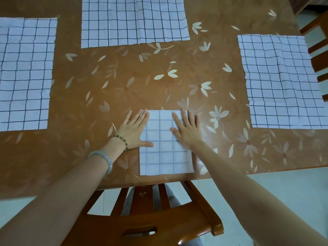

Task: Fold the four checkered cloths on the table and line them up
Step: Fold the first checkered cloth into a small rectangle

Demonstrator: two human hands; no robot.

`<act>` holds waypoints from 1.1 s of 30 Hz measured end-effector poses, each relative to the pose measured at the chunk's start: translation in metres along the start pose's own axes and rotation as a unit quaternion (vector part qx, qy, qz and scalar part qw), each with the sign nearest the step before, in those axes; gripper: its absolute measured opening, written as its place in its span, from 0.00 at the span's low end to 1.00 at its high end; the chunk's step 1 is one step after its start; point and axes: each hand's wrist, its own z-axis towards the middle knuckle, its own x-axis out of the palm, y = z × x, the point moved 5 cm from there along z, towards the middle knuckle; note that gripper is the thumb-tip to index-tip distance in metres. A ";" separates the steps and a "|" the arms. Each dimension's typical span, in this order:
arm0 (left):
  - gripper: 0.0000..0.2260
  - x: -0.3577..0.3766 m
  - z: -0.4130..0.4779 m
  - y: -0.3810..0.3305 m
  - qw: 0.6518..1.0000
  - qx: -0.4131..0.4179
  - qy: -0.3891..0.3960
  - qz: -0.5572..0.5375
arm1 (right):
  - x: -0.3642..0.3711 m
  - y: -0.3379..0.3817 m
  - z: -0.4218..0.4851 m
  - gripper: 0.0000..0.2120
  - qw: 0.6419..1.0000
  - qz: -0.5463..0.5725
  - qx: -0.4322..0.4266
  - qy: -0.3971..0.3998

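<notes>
While both hands lie flat with straight, slightly spread fingers, the folded cloth [165,157] sits beneath them in the middle of the desk [124,86], close to its near edge. It is a small white rectangle with a dark grid, and its long sides run from near to far.

The left hand [134,128] rests mostly on the bare desk just beside the cloth's left edge, with the thumb lying across onto the fabric. The right hand [186,128] presses palm-down on the far right part of the folded cloth, its outer fingers reaching the right edge. Neither hand pinches or grips anything.

A bead bracelet [120,141] circles the left wrist, and a pale bangle [104,160] sits further up that forearm.

Three more checkered cloths lie spread open, well apart from the folded one. The left cloth [26,73] is cut off by the frame, and its far corner may be doubled over, though this is hard to tell. The far cloth [133,20] lies across the desk's far side, and the right cloth [280,80] reaches the right edge.

A wooden chair [150,219] stands pushed against the near side of the desk, and a second chair [317,50] stands at the right.
</notes>
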 end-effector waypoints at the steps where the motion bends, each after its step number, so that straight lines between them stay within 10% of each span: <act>1: 0.54 0.000 -0.001 0.000 1.000 -0.003 -0.002 0.001 | -0.002 -0.009 -0.003 0.32 1.000 0.002 0.013 0.002; 11: 0.48 -0.007 -0.027 0.001 0.977 -0.061 -0.054 -0.198 | -0.037 -0.003 -0.021 0.26 0.990 0.113 0.010 -0.090; 16: 0.22 -0.001 -0.054 -0.006 0.880 -0.227 -0.149 -0.390 | -0.020 0.017 -0.041 0.14 0.985 0.137 -0.028 -0.101; 25: 0.11 -0.006 -0.037 -0.024 0.661 -0.323 -0.030 -0.676 | -0.010 0.016 -0.043 0.13 0.976 0.197 0.005 -0.098; 33: 0.10 -0.025 -0.041 -0.023 0.731 -0.202 -0.048 -0.650 | -0.017 -0.001 -0.044 0.26 0.895 0.415 0.160 -0.032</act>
